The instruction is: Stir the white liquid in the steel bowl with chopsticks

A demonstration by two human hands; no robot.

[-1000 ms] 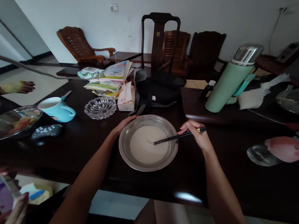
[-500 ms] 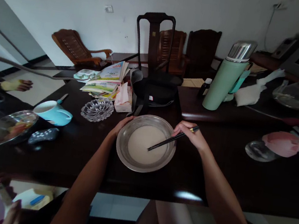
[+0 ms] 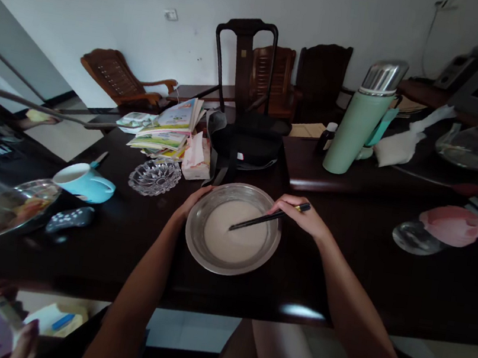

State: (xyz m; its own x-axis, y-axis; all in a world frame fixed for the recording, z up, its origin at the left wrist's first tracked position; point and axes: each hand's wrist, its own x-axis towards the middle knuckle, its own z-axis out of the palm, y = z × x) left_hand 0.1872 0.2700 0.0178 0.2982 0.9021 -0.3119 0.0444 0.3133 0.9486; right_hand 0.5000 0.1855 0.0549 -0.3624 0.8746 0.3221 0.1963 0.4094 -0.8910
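Note:
A wide metal bowl stands on the dark table in front of me. In it is a milky white liquid. My left hand grips the bowl's far left rim, its fingers partly hidden. Over the right rim, my right hand is closed around dark chopsticks. Their tips dip into the liquid near the middle of the bowl. Just beyond the bowl lie a tissue pack and a black bag.
On the left are a glass dish, a blue mug, a controller and a metal basin. A green thermos stands at right, beyond a pink-topped jar. Another person's hands hold something at lower left.
The chopstick tips have moved left and slightly away from me through the liquid. My right hand has shifted a little left; my left hand stays on the rim. The person at left has moved.

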